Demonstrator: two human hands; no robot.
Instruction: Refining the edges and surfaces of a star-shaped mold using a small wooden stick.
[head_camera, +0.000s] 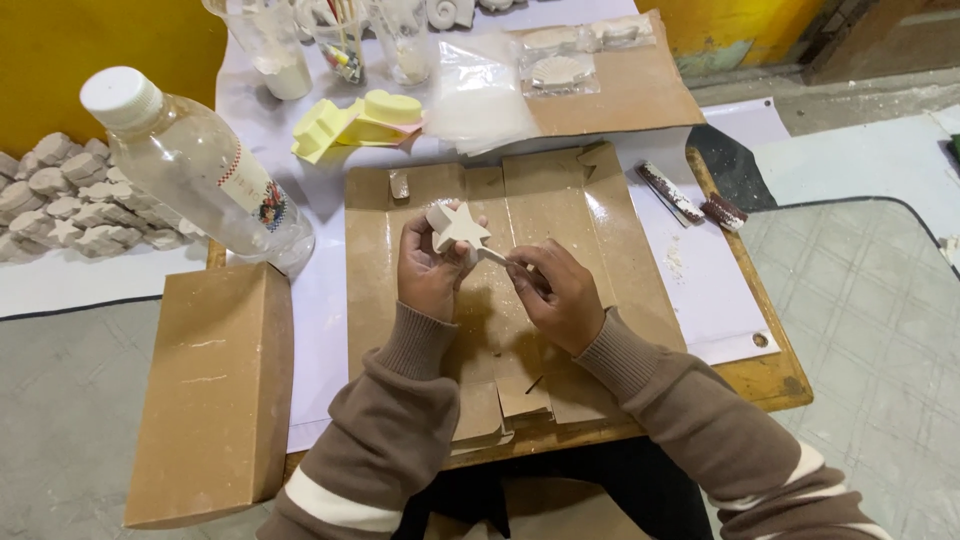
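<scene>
Star-shaped plaster piece (458, 226), pinched in our left hand (428, 270), could chip if the thin tool (497, 258) gripped by our right hand (560, 295) digs in.

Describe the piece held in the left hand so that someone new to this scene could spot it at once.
Start at the flattened brown cardboard sheet in the middle of the wooden table. Above it the left hand holds up a small off-white star-shaped piece, with the right hand touching a thin tool to it. Similar pale pieces lie stacked far left; only this one is in hand.
</scene>
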